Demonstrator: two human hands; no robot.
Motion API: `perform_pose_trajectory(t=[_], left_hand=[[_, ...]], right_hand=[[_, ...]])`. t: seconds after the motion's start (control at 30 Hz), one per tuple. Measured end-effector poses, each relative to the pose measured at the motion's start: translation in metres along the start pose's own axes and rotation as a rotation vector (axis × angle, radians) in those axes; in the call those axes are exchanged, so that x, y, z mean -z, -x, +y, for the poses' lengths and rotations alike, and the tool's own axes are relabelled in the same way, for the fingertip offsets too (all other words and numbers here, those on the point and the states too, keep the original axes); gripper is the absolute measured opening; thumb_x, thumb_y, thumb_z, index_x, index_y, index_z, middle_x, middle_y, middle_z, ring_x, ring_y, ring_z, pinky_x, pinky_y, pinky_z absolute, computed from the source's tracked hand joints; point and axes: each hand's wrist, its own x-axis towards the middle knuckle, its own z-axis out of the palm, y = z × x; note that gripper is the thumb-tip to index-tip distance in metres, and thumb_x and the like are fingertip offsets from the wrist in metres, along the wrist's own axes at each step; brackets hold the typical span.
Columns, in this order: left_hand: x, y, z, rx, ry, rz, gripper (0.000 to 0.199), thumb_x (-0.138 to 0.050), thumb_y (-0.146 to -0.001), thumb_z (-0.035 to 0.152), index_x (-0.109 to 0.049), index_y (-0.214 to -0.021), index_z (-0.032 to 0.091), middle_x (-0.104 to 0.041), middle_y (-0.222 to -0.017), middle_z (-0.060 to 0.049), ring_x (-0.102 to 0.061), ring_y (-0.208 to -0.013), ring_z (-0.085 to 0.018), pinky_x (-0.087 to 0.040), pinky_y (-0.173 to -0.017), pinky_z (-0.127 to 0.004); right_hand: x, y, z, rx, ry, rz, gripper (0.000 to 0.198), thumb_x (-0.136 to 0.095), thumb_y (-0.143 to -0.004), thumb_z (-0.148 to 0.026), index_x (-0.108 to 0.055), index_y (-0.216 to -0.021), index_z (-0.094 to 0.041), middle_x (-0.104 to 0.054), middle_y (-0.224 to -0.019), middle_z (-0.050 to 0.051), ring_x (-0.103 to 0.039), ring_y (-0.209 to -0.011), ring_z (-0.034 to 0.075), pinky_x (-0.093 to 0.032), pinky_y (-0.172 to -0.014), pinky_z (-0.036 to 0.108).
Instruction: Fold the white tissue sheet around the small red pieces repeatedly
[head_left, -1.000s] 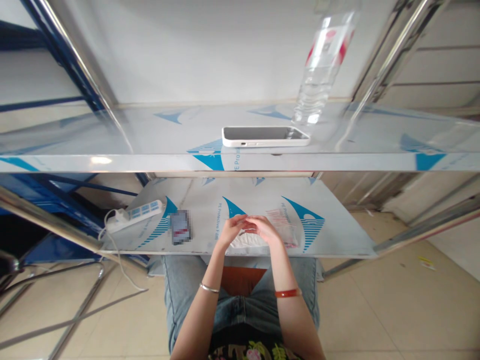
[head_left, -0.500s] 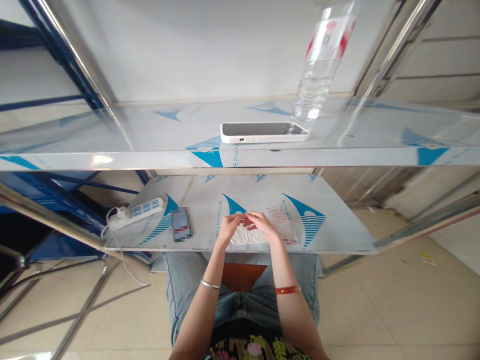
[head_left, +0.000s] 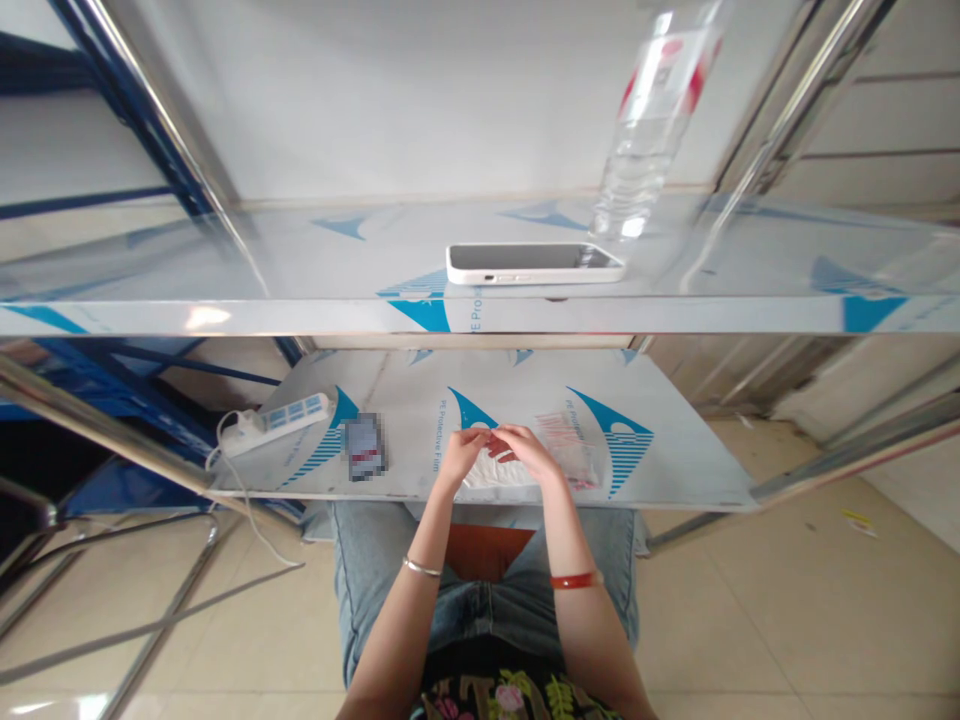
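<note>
Curling lower than a second earlier, the right hand [head_left: 529,452] nearly met the bent left hand [head_left: 462,456] above the white bundle [head_left: 495,476] on the lower shelf [head_left: 410,440], keeping work there; whether either gripped anything, I couldn't tell

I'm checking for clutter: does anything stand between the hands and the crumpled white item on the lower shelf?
Nothing visible does: the crumpled white item lies below the hands in the picture; the clear packet is to its right.
</note>
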Motion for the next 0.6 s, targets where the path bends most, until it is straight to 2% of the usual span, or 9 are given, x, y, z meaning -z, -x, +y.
perform_pose_trajectory(t=[0.2,0.33,0.47,0.6], left_hand=[[0.0017,-0.0003,-0.0001,0.016,-0.018,0.027,0.024,-0.056,-0.074,0.03,-0.072,-0.073,0.012,-0.07,-0.073,-0.006,-0.06,-0.071,-0.016,-0.044,-0.071,-0.026],[0.005,-0.0004,-0.0024,0.003,-0.037,0.001,0.026,-0.058,-0.075,0.033,-0.071,-0.072,0.012,-0.07,-0.072,-0.005,-0.061,-0.072,-0.016,-0.044,-0.07,-0.025],[0.0078,0.0001,-0.0031,0.021,0.003,-0.044,0.027,-0.065,-0.072,0.038,-0.072,-0.074,0.011,-0.071,-0.073,-0.006,-0.062,-0.074,-0.017,-0.046,-0.074,-0.027],[0.0095,0.0005,-0.0034,0.066,0.132,-0.065,0.029,-0.068,-0.069,0.039,-0.071,-0.076,0.01,-0.071,-0.075,-0.008,-0.064,-0.074,-0.018,-0.048,-0.077,-0.03]], right_hand=[[-0.0002,-0.002,0.0032,0.011,0.011,-0.029,0.016,-0.048,-0.081,-0.021,-0.061,-0.077,-0.013,-0.067,-0.069,0.003,-0.063,-0.059,0.01,-0.047,-0.05,0.016],[0.0006,-0.0023,0.004,0.01,0.02,-0.026,0.017,-0.047,-0.08,-0.021,-0.062,-0.076,-0.014,-0.066,-0.066,0.003,-0.063,-0.06,0.011,-0.047,-0.05,0.016],[0.0029,-0.003,0.0069,-0.005,0.074,-0.004,0.019,-0.051,-0.08,-0.025,-0.065,-0.077,-0.013,-0.066,-0.066,0.004,-0.063,-0.06,0.011,-0.047,-0.049,0.016],[0.0049,-0.0022,0.009,0.011,0.104,0.014,0.024,-0.057,-0.079,-0.035,-0.067,-0.081,-0.013,-0.066,-0.069,0.004,-0.062,-0.059,0.012,-0.046,-0.047,0.017]])
